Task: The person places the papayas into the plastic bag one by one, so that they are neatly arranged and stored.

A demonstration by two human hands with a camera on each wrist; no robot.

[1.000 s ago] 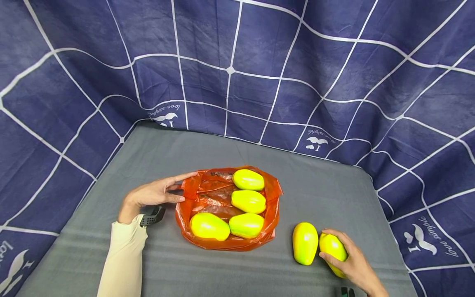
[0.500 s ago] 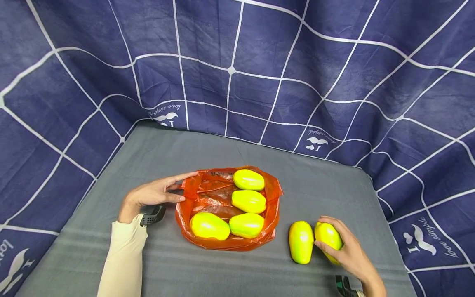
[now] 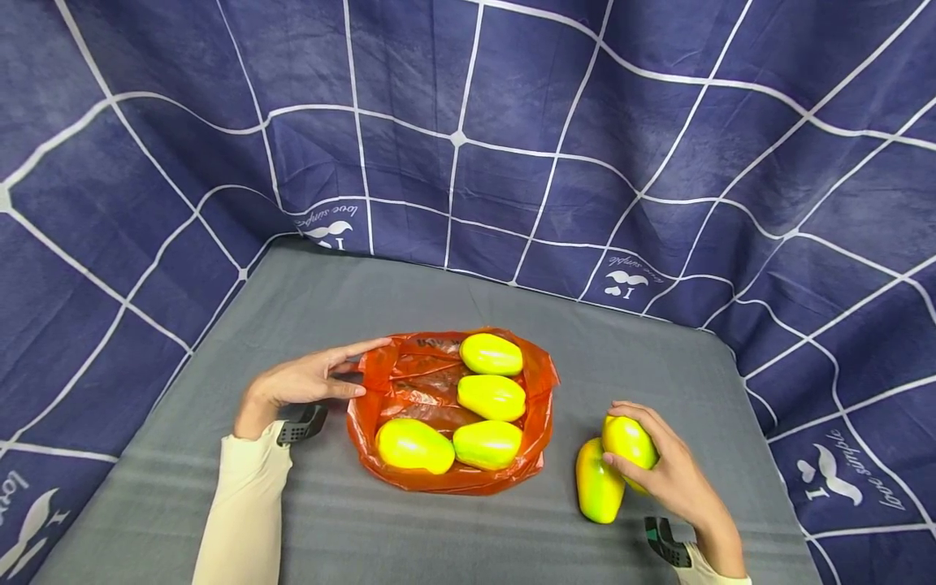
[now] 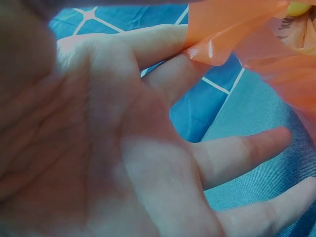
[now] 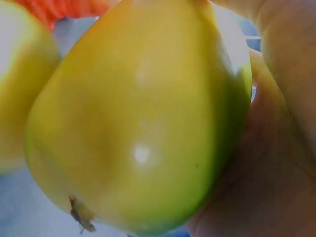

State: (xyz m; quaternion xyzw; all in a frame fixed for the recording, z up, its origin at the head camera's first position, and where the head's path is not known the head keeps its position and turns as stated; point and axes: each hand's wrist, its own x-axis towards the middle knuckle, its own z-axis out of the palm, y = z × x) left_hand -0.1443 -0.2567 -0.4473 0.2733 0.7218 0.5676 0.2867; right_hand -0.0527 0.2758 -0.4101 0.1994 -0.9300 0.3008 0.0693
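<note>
My right hand (image 3: 676,475) grips a yellow-green papaya (image 3: 629,443), which overlaps the near-side view of a second papaya (image 3: 600,483) on the cloth. In the right wrist view, the held papaya (image 5: 138,118) fills the middle, its small brown stem toward the bottom. Fingers spread, my left hand (image 3: 303,380) touches the left rim of a red plastic bag (image 3: 376,370). The left wrist view has a flap of the bag (image 4: 212,29) covering two fingertips, while two other fingers extend free. Inside the bag lie several papayas (image 3: 486,443), mostly along its right and front sides.
Grey cloth (image 3: 409,536) covers the work surface, with bare cloth between the bag and the loose papayas. A blue curtain (image 3: 409,171) with white grid lines rises behind and at both sides. Black straps (image 3: 300,426) are on the wrists.
My right hand has moved left and away from me with its papaya, which now overlaps the other loose papaya in the head view. The left hand and bag have stayed put.
</note>
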